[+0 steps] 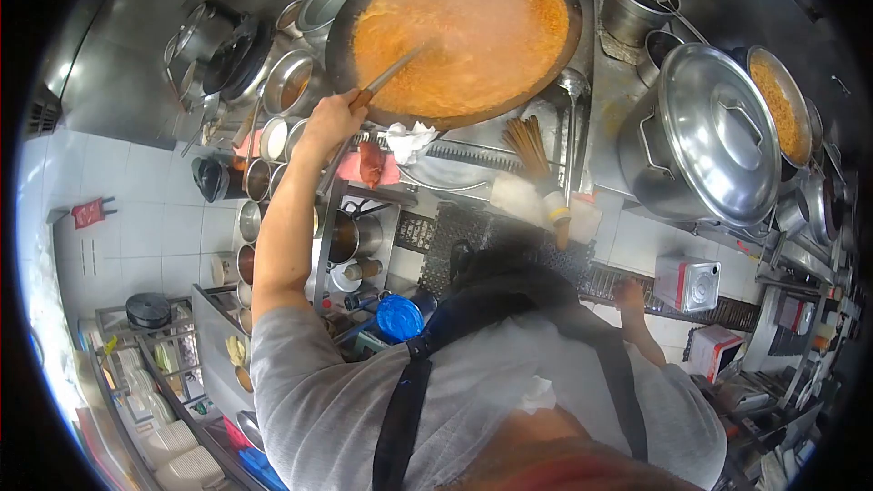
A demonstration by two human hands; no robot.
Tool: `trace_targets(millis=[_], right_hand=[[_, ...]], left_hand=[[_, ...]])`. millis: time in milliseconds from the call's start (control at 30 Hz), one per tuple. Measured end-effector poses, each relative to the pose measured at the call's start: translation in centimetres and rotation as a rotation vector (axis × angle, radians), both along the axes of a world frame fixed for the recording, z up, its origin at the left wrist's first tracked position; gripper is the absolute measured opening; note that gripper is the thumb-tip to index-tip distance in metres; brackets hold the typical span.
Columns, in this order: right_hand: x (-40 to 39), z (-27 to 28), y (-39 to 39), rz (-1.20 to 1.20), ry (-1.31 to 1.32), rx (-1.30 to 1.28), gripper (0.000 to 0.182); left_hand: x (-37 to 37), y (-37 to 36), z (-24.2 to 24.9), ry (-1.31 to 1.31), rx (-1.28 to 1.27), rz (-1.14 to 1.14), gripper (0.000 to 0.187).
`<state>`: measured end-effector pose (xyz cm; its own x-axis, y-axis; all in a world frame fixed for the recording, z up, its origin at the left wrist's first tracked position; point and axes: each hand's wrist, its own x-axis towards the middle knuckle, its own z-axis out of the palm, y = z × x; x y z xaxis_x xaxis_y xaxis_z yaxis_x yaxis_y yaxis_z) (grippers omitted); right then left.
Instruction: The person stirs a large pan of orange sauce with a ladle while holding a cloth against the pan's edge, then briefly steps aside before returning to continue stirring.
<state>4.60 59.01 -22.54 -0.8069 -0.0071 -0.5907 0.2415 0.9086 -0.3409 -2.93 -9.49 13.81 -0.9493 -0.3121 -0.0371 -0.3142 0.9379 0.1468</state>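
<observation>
In the head view my left hand [335, 120] is wrapped round the wooden grip of a long-handled metal stirring tool [395, 67]. The tool slants into a very large wok [338, 47] of steaming orange sauce [473, 36], and its far end is sunk out of sight, so its kind cannot be told. Low on the right, beside my body, my right hand [627, 295] hangs with its fingers curled in, and nothing shows in it. A crumpled white cloth [411, 140] and a dark red object [371, 164] on a pink cloth lie near my left wrist.
A large lidded stockpot [714, 136] stands on the right counter, beside a pan of orange-brown food [778, 107]. A bamboo wok brush [527, 147] and a ladle [573, 86] lie at the wok's front right. Several metal pots [293, 82] crowd the left. Tins [687, 284] stand lower right.
</observation>
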Motion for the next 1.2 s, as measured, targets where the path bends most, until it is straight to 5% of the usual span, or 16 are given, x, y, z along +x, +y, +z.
trace_targets(millis=[233,433,500,533,567,600,633,667,800,867,933,1100,1200], right_hand=[[1.9,-1.9,1.0,-0.092,0.019,-0.038,0.023],[3.5,2.0,-0.3,-0.181,-0.031,-0.056,0.023],[4.2,1.7,-0.6,-0.110,-0.005,-0.017,0.022],[5.2,-5.1,3.2,0.582,0.448,0.093,0.017],[5.0,-5.0,2.6,0.580,0.457,0.090,0.017],[5.0,-4.5,1.6,0.285,0.314,0.008,0.016],[5.1,-3.9,0.7,-0.005,0.166,-0.074,0.015],[5.4,-3.4,0.4,0.055,0.347,-0.131,0.013],[3.8,-3.6,0.0,0.115,0.208,-0.112,0.015],[3.7,-3.8,0.1,0.377,0.455,-0.046,0.018],[2.2,-1.1,-1.4,0.314,0.304,-0.009,0.017],[-0.3,-2.0,-1.4,0.323,0.170,0.043,0.022],[-1.7,-3.1,-0.7,0.579,0.190,-0.005,0.022]], left_hand=[[-8.3,-0.2,-3.0,0.035,-0.008,0.020,0.039],[-12.7,-0.5,-1.8,-0.014,-0.113,-0.016,0.041],[-13.2,-0.2,-1.3,0.050,-0.027,0.070,0.044],[-13.2,0.2,-0.6,0.060,-0.033,0.069,0.044],[-13.0,0.6,0.2,0.067,-0.026,0.093,0.045],[-12.6,1.0,1.0,0.072,-0.017,0.119,0.047],[-11.9,1.2,2.2,0.076,-0.022,0.123,0.047],[-10.8,1.3,3.8,0.080,-0.012,0.114,0.046],[-3.7,1.7,9.9,0.211,0.025,0.039,0.046],[0.5,1.8,12.7,0.213,0.054,0.011,0.044],[4.8,2.4,14.8,0.225,0.105,0.016,0.042],[14.4,0.8,16.3,0.126,0.248,0.140,0.039],[18.3,2.3,16.2,0.105,0.299,0.204,0.039]])
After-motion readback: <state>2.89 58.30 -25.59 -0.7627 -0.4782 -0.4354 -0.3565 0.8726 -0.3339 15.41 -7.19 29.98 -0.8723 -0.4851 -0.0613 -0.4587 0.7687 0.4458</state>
